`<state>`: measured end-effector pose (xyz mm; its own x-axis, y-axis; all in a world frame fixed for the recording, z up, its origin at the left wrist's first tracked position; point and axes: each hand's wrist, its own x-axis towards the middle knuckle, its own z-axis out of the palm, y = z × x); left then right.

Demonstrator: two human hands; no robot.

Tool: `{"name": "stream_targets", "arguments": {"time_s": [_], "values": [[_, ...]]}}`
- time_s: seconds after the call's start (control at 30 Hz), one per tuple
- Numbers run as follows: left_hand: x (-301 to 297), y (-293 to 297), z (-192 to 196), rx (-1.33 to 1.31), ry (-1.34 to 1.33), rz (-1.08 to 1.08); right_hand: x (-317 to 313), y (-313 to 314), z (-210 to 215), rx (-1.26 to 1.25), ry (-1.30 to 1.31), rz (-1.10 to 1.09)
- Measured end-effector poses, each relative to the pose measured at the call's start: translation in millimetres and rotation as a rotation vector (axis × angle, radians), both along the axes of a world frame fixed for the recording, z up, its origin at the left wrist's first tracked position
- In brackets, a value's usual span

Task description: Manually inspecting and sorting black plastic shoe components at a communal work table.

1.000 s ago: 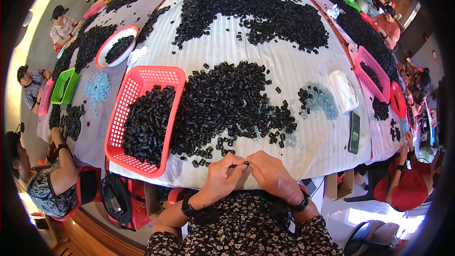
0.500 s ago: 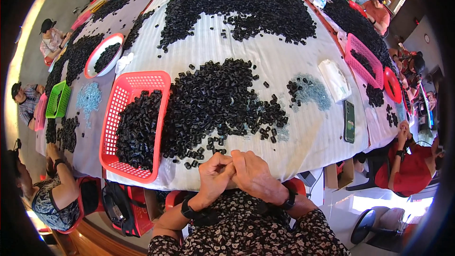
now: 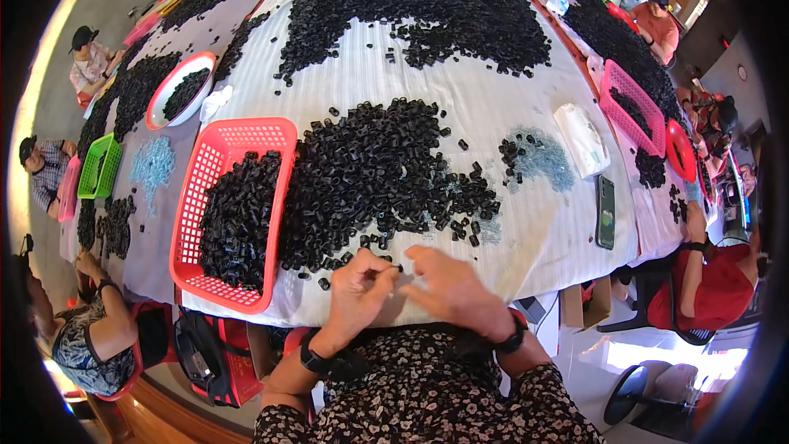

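Observation:
My left hand [image 3: 360, 289] is closed in a pinch at the table's near edge, with a small black plastic piece [image 3: 399, 268] just showing at its fingertips. Beside it, apart from it, my right hand [image 3: 457, 292] has its fingers spread, and nothing shows in them. Beyond both hands spreads a heap of small black tubular plastic pieces [image 3: 370, 173]. At the left, a red perforated basket [image 3: 234, 126] holds many more of these pieces. Thin clear-blue plastic scraps [image 3: 544, 160] lie to the right of the heap.
A phone [image 3: 605, 212] and a white tissue pack [image 3: 582, 140] lie at the right on the white cloth [image 3: 534, 247]. A larger black heap [image 3: 411, 8] covers the far table. Co-workers sit along both sides, near a white bowl [image 3: 181, 90] and a pink basket [image 3: 633, 107].
My hands, together before, have come apart. The right has opened and moved right; the left stays pinched, slightly farther left.

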<state>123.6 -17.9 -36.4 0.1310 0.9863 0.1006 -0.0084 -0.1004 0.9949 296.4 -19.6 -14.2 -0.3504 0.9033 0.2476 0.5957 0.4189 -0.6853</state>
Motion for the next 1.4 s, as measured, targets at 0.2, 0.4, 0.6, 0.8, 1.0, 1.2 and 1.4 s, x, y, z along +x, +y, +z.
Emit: {"name": "stream_targets", "arguments": {"time_s": [0.2, 0.4, 0.6, 0.8, 1.0, 1.2, 1.4], "values": [[-50.1, 22.3, 29.4, 0.223, 0.309, 0.376, 58.2, 20.4, 7.9, 0.098, -0.107, -0.232], [-93.8, 33.4, 49.0, 0.355, 0.820, 0.638, 45.6, 19.8, -6.6, -0.046, -0.169, -0.015], [-120.3, 36.2, 50.8, 0.443, 1.147, 0.753, 33.6, 17.5, -19.5, -0.120, -0.346, 0.107], [-76.9, 27.8, 44.0, 0.591, 0.935, 0.381, 32.3, 18.9, -25.9, -0.051, -0.286, 0.122], [-18.6, 17.0, -12.6, 0.676, 1.054, -0.045, 26.5, 18.4, -15.9, 0.027, -0.080, -0.087], [-13.1, 17.7, -28.0, 0.627, 1.173, -0.115, 26.5, 19.5, -10.9, 0.072, 0.001, -0.107], [-19.2, 23.1, -23.3, 0.425, 0.691, 0.014, 25.8, 19.2, -5.6, -0.102, 0.325, -0.181]]}}
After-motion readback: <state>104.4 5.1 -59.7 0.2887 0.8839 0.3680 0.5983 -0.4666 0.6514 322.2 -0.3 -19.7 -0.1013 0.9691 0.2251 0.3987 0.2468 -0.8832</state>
